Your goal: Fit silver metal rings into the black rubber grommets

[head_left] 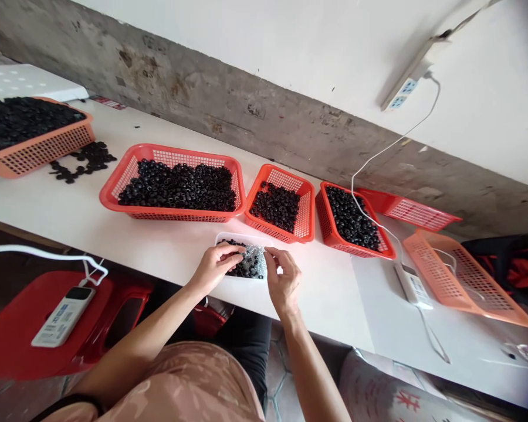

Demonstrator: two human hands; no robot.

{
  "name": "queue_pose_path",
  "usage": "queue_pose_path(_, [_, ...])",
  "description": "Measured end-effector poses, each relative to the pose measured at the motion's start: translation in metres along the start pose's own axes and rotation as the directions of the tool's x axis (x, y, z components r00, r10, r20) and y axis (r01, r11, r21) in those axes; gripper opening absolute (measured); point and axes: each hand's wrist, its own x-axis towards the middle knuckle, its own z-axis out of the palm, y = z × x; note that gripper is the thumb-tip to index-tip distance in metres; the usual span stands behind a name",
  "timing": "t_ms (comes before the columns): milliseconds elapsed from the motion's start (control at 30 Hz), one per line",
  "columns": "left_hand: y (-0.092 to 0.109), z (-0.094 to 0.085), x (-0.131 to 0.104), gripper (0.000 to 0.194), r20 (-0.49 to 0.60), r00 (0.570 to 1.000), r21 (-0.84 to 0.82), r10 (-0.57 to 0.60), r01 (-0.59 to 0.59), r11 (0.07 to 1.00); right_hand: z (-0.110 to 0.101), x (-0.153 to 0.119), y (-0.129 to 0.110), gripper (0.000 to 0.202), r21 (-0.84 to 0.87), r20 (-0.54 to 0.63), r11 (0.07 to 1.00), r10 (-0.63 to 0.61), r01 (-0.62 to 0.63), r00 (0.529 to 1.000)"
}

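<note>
Small white container (246, 237): on the table near its front edge, directly before the person; both hands at it, partly hiding it.
Black bits (246, 271): loose heap inside, mostly toward the left and front.
Silvery bits (254, 256): small, shiny, clustered toward the right of the container, between the hands; too fine to make out singly.
Left hand (215, 266): reaching over the container's left part, fingers bent and close together, thumb near the forefinger; cannot tell whether anything is pinched.
Right hand (285, 278): at the container's right end, thumb and forefinger tips drawn close, other fingers curled; cannot tell what, if anything, it has hold of.
White table (325, 293): long, set along the wall, carrying the container and baskets.
Long red basket (171, 215): beyond the container, to the left; broad load of black ring-like pieces.
Middle red basket (268, 227): just beyond the container, smaller, beside the long one; black pieces in it.
Right red basket (334, 234): slanting, right of the middle one; black pieces, white cable across it.
Left orange basket (48, 153): far left, heaped with black pieces; more scattered on the table beside it.
Right orange basket (466, 281): far right, near a white power strip (413, 287).
Red stool (17, 340): lower left, white cabled device (64, 316) on its seat.
</note>
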Motion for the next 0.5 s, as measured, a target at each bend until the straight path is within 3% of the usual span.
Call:
queue_pose_path(100, [0.009,-0.001,-0.006,0.035,0.056,0.997,-0.118,-0.051,0.057,0.991,-0.002,-0.001,-0.005,0.02,0.092,0.095,0.983,0.148,-0.157,0.984])
queue_pose_path(167, [0.015,-0.001,-0.011,0.033,0.084,0.993,-0.157,-0.078,0.091,0.983,-0.004,-0.002,-0.011,0.02,0.125,0.157,0.973,0.176,-0.197,0.972])
queue_pose_path(367, [0.014,-0.005,-0.018,0.045,0.017,0.989,-0.229,-0.144,0.144,0.963,-0.005,-0.005,-0.03,0.018,0.138,0.242,0.987,0.044,-0.08,0.969])
queue_pose_path(500, [0.008,-0.007,-0.017,0.051,-0.025,0.992,-0.237,-0.123,0.113,0.965,-0.004,-0.005,-0.036,0.02,0.115,0.291,0.993,-0.062,0.029,0.955])
